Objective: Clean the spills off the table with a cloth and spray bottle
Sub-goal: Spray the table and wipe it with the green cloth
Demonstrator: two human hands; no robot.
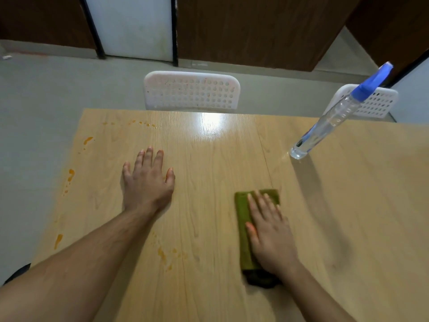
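Head view of a light wood table (209, 159). Left edge and lower centre of the frame: orange spills (70, 175) (streaks and droplets) on the tabletop. Left of centre: left hand (147, 182), palm down, fingers straight and spread, holding nothing. Right of centre: right hand (270, 233), fingers straight, pressed flat on the folded green cloth (243, 228). Upper right: clear spray bottle (329, 122) with blue trigger head, standing apart from both hands. Beyond the far edge: two white perforated chairs (191, 90).
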